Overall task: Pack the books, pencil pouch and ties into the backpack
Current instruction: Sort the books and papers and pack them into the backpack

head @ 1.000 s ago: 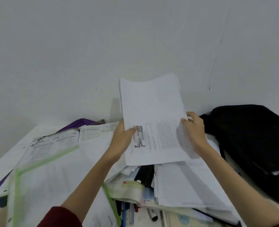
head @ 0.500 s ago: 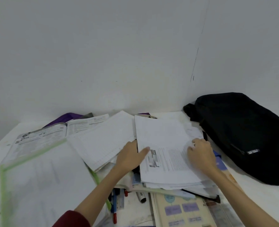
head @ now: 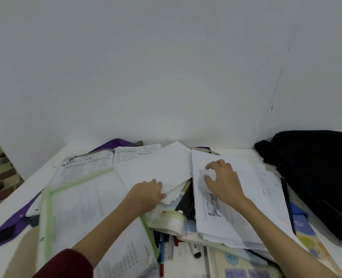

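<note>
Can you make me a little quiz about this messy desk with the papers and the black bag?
1. True or false: the black backpack lies at the right of the desk.
2. What colour is the tie at the left edge?
3. What does the left hand grip: A the marker, B a stack of papers, C the backpack?

Key: 1 true. 2 purple. 3 B; meanwhile the right hand hovers, fingers bent, over the printed sheets.
</note>
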`<state>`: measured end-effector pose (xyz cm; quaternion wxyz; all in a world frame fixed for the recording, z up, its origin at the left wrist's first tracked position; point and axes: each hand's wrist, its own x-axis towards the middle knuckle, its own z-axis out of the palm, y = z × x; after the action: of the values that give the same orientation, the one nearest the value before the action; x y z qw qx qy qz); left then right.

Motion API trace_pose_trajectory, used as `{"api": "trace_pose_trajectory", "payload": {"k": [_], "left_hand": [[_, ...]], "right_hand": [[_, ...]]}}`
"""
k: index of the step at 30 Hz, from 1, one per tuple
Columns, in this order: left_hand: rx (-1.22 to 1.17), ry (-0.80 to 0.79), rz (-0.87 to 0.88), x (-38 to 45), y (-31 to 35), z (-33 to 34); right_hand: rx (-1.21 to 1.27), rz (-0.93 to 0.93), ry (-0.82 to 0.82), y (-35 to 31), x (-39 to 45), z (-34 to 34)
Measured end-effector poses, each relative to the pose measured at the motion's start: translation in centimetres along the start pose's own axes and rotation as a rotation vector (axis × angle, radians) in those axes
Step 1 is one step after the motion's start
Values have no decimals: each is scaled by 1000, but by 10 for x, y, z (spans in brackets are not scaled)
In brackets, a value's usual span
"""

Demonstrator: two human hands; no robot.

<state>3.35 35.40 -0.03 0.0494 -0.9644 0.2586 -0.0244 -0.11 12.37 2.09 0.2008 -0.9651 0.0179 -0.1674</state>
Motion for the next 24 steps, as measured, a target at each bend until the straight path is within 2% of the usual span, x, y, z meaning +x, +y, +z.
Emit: {"api": "trace_pose_trajectory", "payload": {"k": [2,4,8,12,17,23,24], "left_hand": [[173,43,38,1,-1,11],[210,94,67,6,-5,21],[238,183,124,9,-15,-1],[196,221,32,16,-41,-12],[231,289,-133,23,-73,-37],[198,534,-320,30,-111,-83],[170,527,-358,31,-112,-95]], "right_hand": [[-4,-27,-57,-7,8,6],[-12,-48,-96,-11,13,11],[28,-70,-88,-17,21,17],[153,-59,-48,-18,26,14],[264,-45,-94,-18,33,12],[345,-41,-139,-26,42,21],[369,-31,-146,-27,44,22]]}}
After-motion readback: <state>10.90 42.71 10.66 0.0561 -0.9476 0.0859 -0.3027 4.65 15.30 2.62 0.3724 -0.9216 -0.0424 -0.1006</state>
